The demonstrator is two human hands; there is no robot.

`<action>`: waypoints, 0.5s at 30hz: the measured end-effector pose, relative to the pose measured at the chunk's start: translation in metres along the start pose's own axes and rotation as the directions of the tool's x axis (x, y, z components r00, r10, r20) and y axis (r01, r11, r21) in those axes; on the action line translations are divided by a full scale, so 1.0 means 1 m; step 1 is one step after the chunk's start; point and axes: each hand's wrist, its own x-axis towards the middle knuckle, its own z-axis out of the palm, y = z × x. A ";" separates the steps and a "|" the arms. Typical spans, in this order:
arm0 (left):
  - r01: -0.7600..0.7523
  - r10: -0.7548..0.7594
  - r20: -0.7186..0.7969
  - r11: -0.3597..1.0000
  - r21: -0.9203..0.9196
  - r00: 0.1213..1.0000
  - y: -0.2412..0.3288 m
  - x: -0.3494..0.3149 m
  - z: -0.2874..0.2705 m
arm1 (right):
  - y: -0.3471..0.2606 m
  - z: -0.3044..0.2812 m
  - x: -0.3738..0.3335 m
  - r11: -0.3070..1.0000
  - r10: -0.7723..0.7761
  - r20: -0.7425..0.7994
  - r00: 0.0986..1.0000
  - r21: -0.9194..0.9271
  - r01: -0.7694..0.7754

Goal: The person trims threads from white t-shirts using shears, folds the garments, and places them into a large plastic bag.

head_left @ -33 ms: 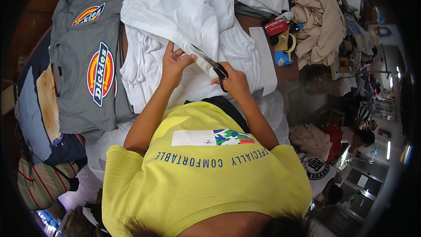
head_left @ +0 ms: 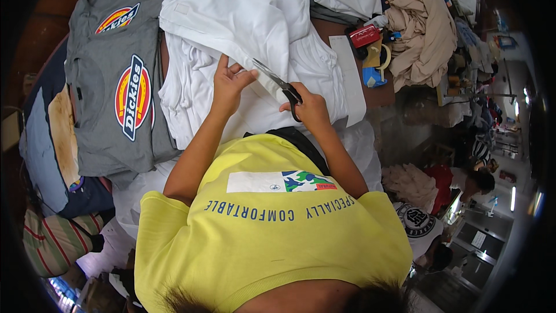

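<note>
My right hand [head_left: 311, 109] grips black-handled scissors [head_left: 288, 88], fingers closed around the handles. The metal blades point up and to the left and lie along the edge of a white garment [head_left: 249, 14]. My left hand [head_left: 230, 87] is at that same edge, left of the blades. Its index finger and thumb are spread, with their tips at the cloth edge, and the other fingers are partly curled. Whether it pinches any cloth does not show. More white garments [head_left: 197, 101] lie in a pile beneath.
Grey printed T-shirts [head_left: 104, 87] lie left of the white pile. To the right are a white sheet [head_left: 348, 81], a tape roll [head_left: 384, 58], a red box [head_left: 365, 36] and a beige cloth heap [head_left: 420, 23]. Other people [head_left: 425, 226] sit at the far right.
</note>
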 end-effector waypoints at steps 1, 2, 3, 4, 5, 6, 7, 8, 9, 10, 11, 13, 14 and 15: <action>-0.003 0.003 -0.012 1.000 -0.004 1.000 -0.001 0.001 -0.002 | 0.002 0.001 -0.001 1.000 -0.006 -0.015 1.000 0.003 0.006; -0.007 0.007 -0.023 1.000 -0.006 1.000 -0.001 0.003 -0.005 | 0.002 0.001 -0.001 1.000 0.012 0.000 1.000 -0.010 -0.012; -0.010 0.010 -0.034 1.000 -0.007 0.999 -0.001 0.004 -0.007 | 0.000 -0.001 -0.001 0.999 0.031 0.015 0.999 -0.023 -0.030; -0.013 0.013 -0.026 1.000 -0.016 1.000 -0.002 0.004 -0.008 | -0.001 -0.002 0.000 0.998 0.049 0.029 0.998 -0.037 -0.048; -0.016 0.016 -0.018 1.000 -0.024 1.000 -0.001 0.003 -0.007 | -0.007 -0.005 0.002 0.997 0.033 0.028 0.999 -0.063 -0.032; -0.019 0.019 -0.010 0.999 -0.031 1.000 -0.001 0.003 -0.007 | -0.016 -0.010 0.006 0.996 0.017 0.027 0.999 -0.090 -0.015; -0.021 0.021 -0.008 0.999 -0.028 1.000 -0.001 0.003 -0.007 | -0.021 -0.012 0.009 0.993 0.001 0.026 1.000 -0.116 0.002; -0.023 0.023 -0.005 0.999 -0.023 1.000 -0.002 0.003 -0.006 | -0.022 -0.011 0.012 0.992 -0.025 0.020 0.999 -0.119 0.027; -0.026 0.026 -0.002 0.999 -0.018 1.000 -0.002 0.002 -0.006 | -0.023 -0.011 0.015 0.991 -0.051 0.013 0.999 -0.123 0.053; -0.027 0.027 -0.001 0.999 -0.018 1.000 -0.001 0.002 -0.006 | -0.023 -0.010 0.018 0.989 -0.078 0.007 0.997 -0.126 0.078; -0.028 0.028 -0.002 0.999 -0.019 1.000 0.000 0.002 -0.006 | -0.023 -0.010 0.019 0.989 -0.083 0.005 0.997 -0.119 0.083; -0.030 0.030 0.002 0.999 -0.013 1.000 0.002 0.002 -0.006 | -0.023 -0.009 0.021 0.990 -0.095 0.001 0.996 -0.104 0.094; -0.031 0.031 0.006 0.999 -0.007 0.999 0.003 0.002 -0.006 | -0.021 -0.009 0.021 0.994 -0.067 0.018 0.998 -0.091 0.069; -0.032 0.032 0.009 0.999 -0.001 0.999 0.004 0.003 -0.006 | -0.017 -0.007 0.021 0.996 -0.040 0.036 0.999 -0.077 0.043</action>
